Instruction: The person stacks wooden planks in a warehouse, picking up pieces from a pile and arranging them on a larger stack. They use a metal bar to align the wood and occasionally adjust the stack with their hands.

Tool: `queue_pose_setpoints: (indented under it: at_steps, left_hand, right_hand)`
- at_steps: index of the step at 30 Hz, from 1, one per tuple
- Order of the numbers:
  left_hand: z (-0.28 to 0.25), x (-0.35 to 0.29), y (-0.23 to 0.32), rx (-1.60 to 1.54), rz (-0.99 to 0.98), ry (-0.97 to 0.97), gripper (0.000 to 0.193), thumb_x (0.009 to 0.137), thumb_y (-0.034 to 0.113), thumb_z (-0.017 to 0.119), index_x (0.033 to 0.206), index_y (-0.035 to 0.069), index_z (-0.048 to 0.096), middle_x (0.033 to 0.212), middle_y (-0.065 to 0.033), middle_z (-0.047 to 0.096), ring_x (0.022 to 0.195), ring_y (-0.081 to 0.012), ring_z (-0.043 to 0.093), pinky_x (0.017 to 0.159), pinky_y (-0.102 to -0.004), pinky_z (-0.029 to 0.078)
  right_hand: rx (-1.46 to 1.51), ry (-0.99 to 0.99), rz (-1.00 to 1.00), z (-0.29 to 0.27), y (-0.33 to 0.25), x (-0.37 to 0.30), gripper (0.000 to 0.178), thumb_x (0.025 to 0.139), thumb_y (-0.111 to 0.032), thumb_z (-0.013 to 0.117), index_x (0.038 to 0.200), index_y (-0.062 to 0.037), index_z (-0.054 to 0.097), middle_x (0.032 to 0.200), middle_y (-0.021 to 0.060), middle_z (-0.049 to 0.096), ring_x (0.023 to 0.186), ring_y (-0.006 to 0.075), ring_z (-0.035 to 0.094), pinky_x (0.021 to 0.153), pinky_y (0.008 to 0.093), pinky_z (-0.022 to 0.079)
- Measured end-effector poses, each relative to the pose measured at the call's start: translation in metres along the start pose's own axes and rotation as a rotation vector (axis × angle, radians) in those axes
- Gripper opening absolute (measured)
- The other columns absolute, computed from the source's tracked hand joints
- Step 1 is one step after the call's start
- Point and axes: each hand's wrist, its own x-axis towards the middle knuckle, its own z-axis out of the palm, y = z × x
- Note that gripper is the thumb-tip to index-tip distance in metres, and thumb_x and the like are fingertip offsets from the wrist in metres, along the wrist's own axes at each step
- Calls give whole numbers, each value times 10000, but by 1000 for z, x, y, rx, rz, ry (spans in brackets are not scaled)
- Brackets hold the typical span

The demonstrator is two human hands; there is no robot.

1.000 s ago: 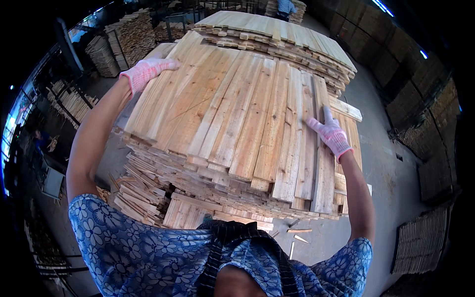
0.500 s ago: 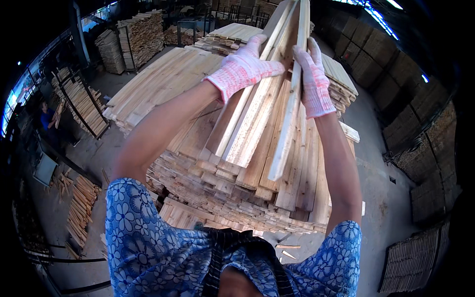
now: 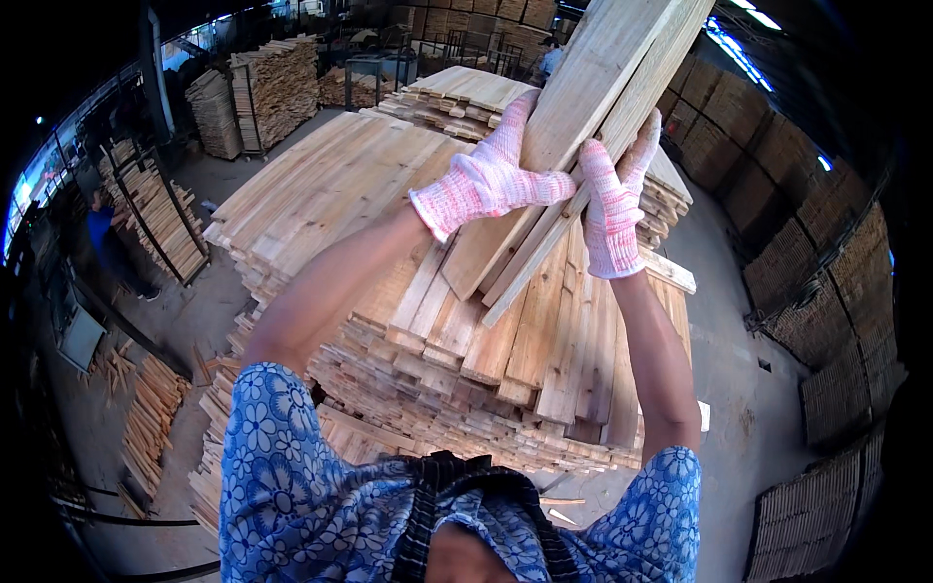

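Observation:
My left hand (image 3: 494, 185) and my right hand (image 3: 615, 209), both in white and pink knitted gloves, hold a small bundle of wooden boards (image 3: 604, 83) between them. The left palm presses the bundle's left side with its thumb across the front. On the other side, the right hand's fingers lie along the edge of the boards. The bundle slants up toward the upper right, its near ends over a broad stack of boards (image 3: 321, 185). Pale broad faces show, with narrow gaps between the boards. Their far ends run out of the picture.
Behind lies another board pile (image 3: 466, 85). Racked wood (image 3: 155, 209) and a co-worker (image 3: 109, 241) in dark blue are at the left; another person (image 3: 550, 58) is far back. Bundled sticks (image 3: 154, 423) lie lower left. Tall stacks (image 3: 826, 262) line the right wall beyond the concrete floor (image 3: 724, 360).
The boards, earlier fanned apart with edges up, have come together and turned to show broad faces. Their near ends have risen away from me, and their far ends have swung right. Both hands still hold them.

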Motion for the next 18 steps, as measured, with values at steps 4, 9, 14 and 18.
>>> queue_pose_setpoints:
  at_steps: [4, 9, 14, 18]
  left_hand:
    - [-1, 23, 6, 61, -5, -27, 1257, 613, 339, 966, 1527, -16, 180, 1385, -194, 521, 1289, -267, 506, 1088, -386, 435]
    - [6, 52, 26, 58, -328, -158, 1134, 768, 433, 874, 1539, -43, 193, 1364, -124, 581, 1282, -186, 528, 1095, -309, 424]
    - [27, -42, 2, -382, -520, -74, 812, 853, 595, 713, 1453, 103, 471, 1378, -137, 575, 1207, -232, 607, 1012, -384, 529]
    - [60, -92, -34, -602, -859, 12, 774, 878, 624, 650, 1406, 82, 484, 1291, -130, 594, 1148, -243, 606, 1003, -390, 511]
  right_hand:
    - [-48, 104, -36, 0, -3, 13, 936, 894, -174, 700, 1605, -102, 95, 1547, 166, 325, 1375, 270, 391, 1139, 395, 349]
    - [-115, 177, 296, -13, -44, 40, 847, 888, -179, 715, 1556, -87, 201, 1312, 177, 543, 1123, 275, 596, 928, 427, 542]
    - [-87, -25, 816, -34, -53, -7, 887, 858, -218, 717, 1567, -114, 194, 1341, 170, 534, 1098, 272, 628, 828, 471, 597]
    - [-257, -59, 1095, -71, -38, -48, 993, 837, -314, 742, 1615, -152, 146, 1440, 132, 478, 1065, 237, 613, 766, 401, 564]
